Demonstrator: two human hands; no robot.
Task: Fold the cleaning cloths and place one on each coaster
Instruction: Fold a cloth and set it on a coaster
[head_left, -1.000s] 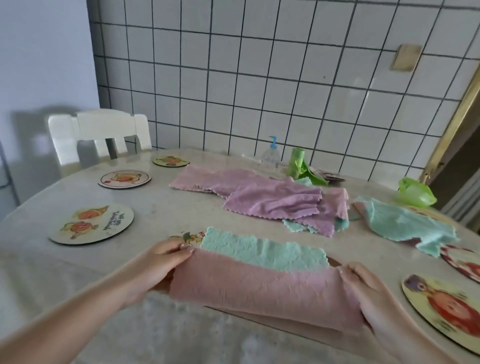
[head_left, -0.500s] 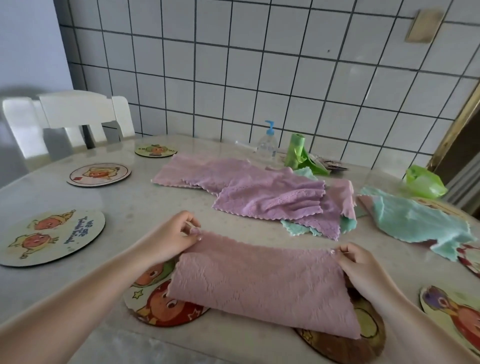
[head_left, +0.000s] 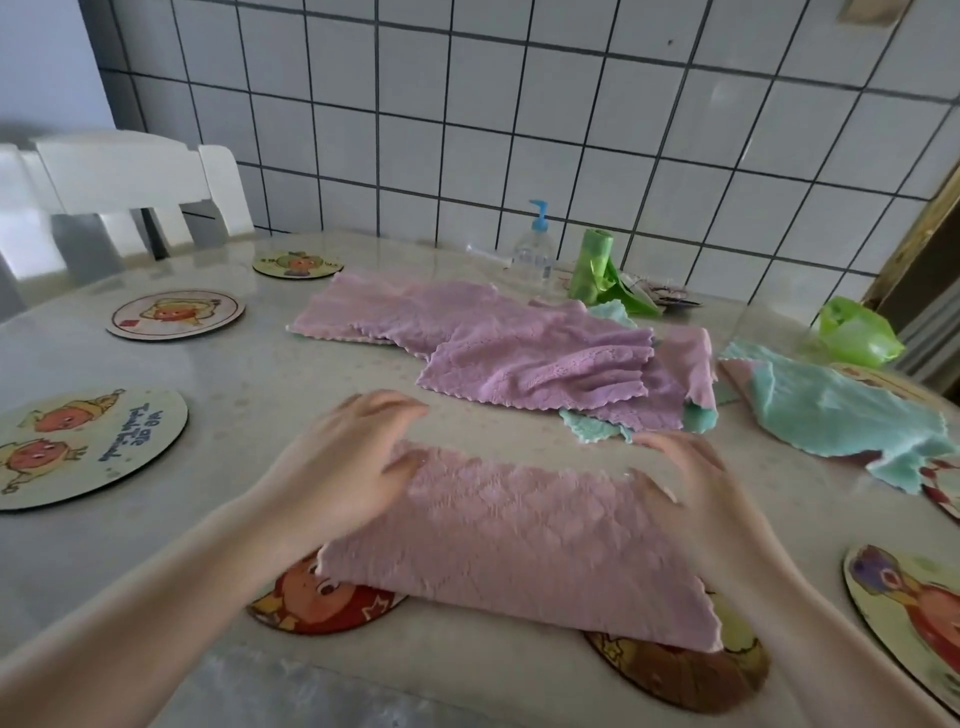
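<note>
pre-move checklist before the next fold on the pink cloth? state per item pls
1. Folded pink fleece cloth lies flat on the table: ok.
2. Left hand on the cloth's left end, fingers spread, not pinching: ok.
3. Right hand on the right end, open: ok.
4. Cloth centred on one coaster: not ok; it spans the round red cartoon coaster and the round brown cartoon coaster.
5. Far edges aligned: cannot tell, the picture is blurred by motion.
6. Heap of purple and mint cloths apart from the working cloth: ok.
</note>
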